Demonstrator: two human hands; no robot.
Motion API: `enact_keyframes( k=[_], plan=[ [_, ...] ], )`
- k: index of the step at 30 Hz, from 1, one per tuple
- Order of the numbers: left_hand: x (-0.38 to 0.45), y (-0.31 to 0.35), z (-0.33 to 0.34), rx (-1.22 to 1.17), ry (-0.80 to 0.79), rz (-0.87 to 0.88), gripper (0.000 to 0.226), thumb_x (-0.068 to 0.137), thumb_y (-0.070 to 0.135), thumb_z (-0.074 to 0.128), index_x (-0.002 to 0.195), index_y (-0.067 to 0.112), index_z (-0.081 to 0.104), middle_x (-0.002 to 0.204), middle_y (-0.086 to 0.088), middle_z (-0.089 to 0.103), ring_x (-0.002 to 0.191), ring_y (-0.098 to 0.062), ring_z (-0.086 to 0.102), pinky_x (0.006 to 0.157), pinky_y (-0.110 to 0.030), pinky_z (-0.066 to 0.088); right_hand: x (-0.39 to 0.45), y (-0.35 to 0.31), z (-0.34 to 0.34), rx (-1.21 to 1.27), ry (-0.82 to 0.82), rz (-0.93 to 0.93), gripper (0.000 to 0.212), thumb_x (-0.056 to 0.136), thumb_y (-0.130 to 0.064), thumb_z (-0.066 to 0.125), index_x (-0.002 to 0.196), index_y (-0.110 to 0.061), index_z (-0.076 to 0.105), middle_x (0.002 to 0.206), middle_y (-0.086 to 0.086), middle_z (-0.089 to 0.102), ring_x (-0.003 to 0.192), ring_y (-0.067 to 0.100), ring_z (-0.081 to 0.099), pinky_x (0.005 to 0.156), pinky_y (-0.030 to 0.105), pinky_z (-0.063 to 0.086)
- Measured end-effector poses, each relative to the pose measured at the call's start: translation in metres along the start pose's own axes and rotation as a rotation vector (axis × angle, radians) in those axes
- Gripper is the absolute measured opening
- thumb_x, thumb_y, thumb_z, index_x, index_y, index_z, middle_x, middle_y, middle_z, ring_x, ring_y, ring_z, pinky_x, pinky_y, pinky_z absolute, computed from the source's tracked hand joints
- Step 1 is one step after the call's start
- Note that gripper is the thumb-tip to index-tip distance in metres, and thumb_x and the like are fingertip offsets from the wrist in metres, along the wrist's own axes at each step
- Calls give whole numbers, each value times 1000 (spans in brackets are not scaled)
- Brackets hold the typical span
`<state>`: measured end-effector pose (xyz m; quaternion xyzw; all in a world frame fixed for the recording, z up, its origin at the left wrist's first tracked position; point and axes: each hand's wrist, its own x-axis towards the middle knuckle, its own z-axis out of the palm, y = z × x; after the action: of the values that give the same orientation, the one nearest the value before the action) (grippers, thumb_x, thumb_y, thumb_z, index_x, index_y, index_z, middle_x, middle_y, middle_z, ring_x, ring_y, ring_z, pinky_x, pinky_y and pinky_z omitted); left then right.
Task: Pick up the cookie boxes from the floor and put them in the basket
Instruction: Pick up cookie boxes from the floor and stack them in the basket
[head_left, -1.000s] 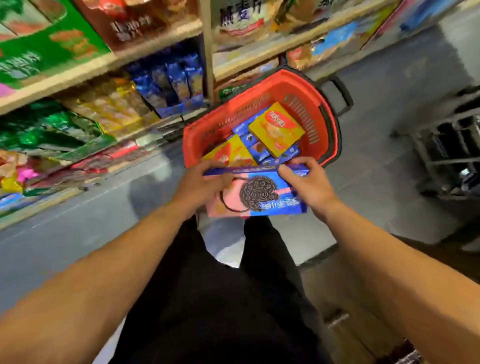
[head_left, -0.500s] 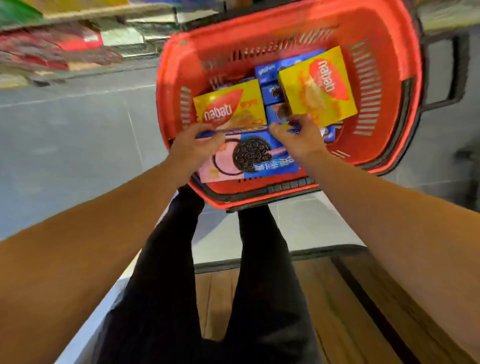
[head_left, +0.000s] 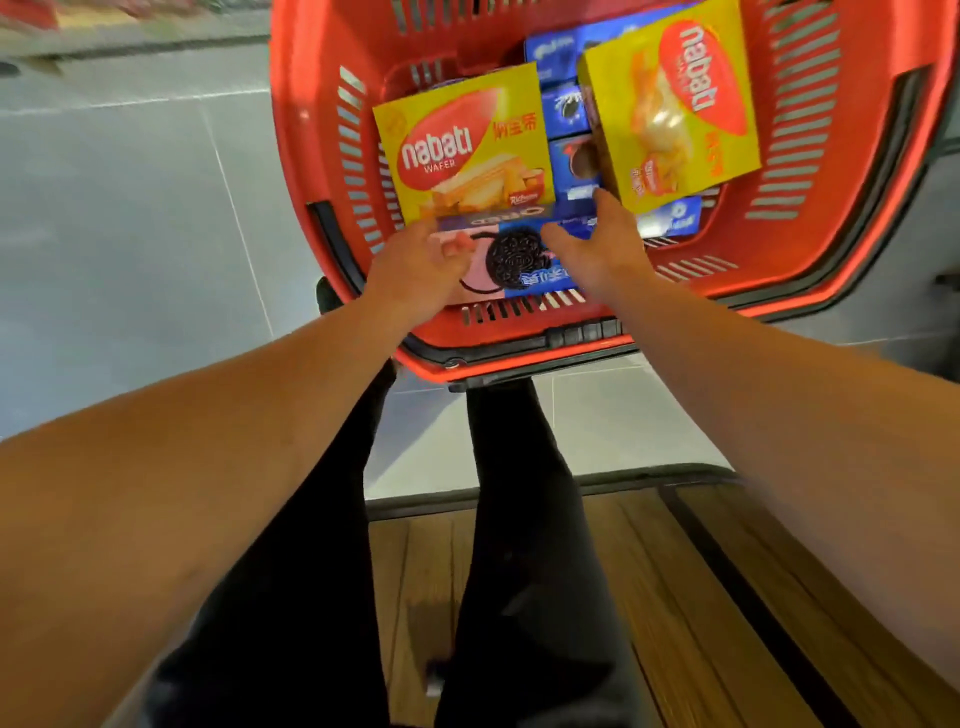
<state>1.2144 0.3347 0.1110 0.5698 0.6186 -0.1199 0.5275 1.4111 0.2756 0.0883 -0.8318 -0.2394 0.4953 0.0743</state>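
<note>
One red basket (head_left: 332, 171), two yellow wafer boxes (head_left: 462, 150) (head_left: 675, 104), one pink-and-blue cookie box (head_left: 514, 260) at the near wall, several blue cookie boxes (head_left: 569, 111) beneath (partly covered, exact count unclear), two hands (head_left: 415, 270) (head_left: 597, 249), two dark trouser legs (head_left: 519, 519)

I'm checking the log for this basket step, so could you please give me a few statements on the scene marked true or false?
1. The Oreo box lies inside the red basket. True.
2. The left hand grips the basket's handle. False: it rests on the Oreo box.
3. Two yellow Nabati boxes are in the basket. True.
4. The right hand holds a bottle. False: it is at the Oreo box's right end.
</note>
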Motion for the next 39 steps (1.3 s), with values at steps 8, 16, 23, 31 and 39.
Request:
enact_keyframes(
  k=[8,16,23,31,39],
  plan=[
    [-141,56,-109,-15,-48,194,27,88,37,63,115,30,64,108,4,67,100,-16,62,81,-25,43,-182,-68,-47,-400,36,-312,83,76,-52,70,142,-9,43,141,12,47,126,34,47,102,41,42],
    [-245,60,-192,122,95,324,53,86,36,65,132,13,53,133,-13,56,121,-28,52,95,-29,38,-293,-138,-68,-674,129,-617,81,77,-49,71,143,-9,44,143,14,47,132,36,42,110,42,32],
    [-327,-12,-219,46,357,84,70,87,41,65,145,13,38,149,-10,40,138,-26,37,114,-35,29,-332,-209,-27,-1025,47,-986,94,73,-63,66,148,-15,35,152,10,37,139,36,33,113,47,30],
    [-419,-94,-228,-203,598,-198,67,84,40,62,141,10,43,144,-16,43,133,-29,41,106,-30,30,-375,-280,46,-1184,-143,-1325,96,76,-63,66,152,-23,25,160,3,24,148,29,18,119,42,20],
    [-489,-232,-249,-524,901,-479,78,85,45,65,149,19,30,157,-11,25,144,-23,25,116,-31,21,-465,-364,209,-1469,-281,-1685,98,77,-69,59,153,-21,21,159,2,23,148,29,18,120,41,19]
  ],
)
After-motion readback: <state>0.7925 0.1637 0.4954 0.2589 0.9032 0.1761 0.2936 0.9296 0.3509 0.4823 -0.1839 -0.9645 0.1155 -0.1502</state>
